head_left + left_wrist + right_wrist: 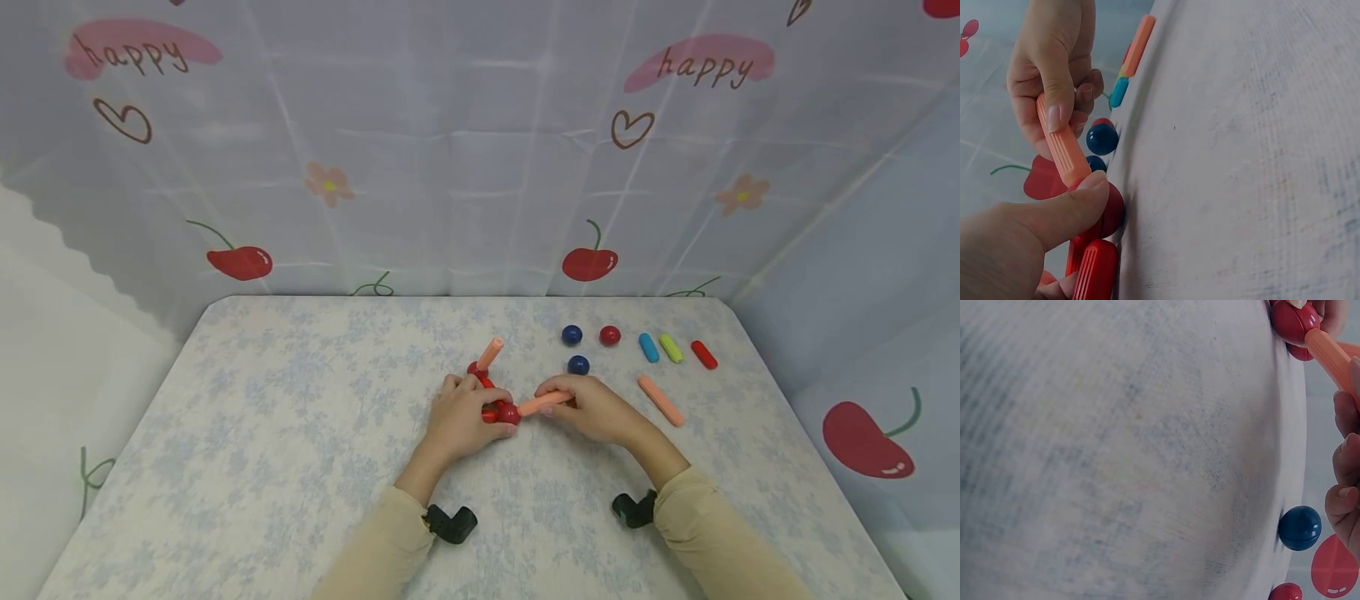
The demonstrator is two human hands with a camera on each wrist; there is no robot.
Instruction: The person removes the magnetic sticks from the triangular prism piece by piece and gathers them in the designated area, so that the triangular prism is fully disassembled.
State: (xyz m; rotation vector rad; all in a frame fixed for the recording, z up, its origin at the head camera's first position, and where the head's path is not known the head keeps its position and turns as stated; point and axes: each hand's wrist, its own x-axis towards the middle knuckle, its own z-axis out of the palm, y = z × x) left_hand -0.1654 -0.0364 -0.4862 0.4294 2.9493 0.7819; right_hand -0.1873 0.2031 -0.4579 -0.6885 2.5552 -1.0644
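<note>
My left hand (463,418) grips a red ball (508,414), its thumb laid over the top in the left wrist view. Red rods (1095,272) join that ball to a second red ball (477,369), from which an orange rod (491,353) sticks up. Between thumb and fingers, my right hand (588,408) pinches another orange rod (1063,147). This rod's near end meets the gripped red ball in both wrist views; whether it is seated in a hole is hidden.
Beyond the right hand lie two blue balls (572,335) and a loose red ball (610,336). Further right are short blue (648,347), yellow-green (671,348) and red (704,355) rods, plus a longer orange rod (661,400). A printed curtain (450,167) hangs behind the table.
</note>
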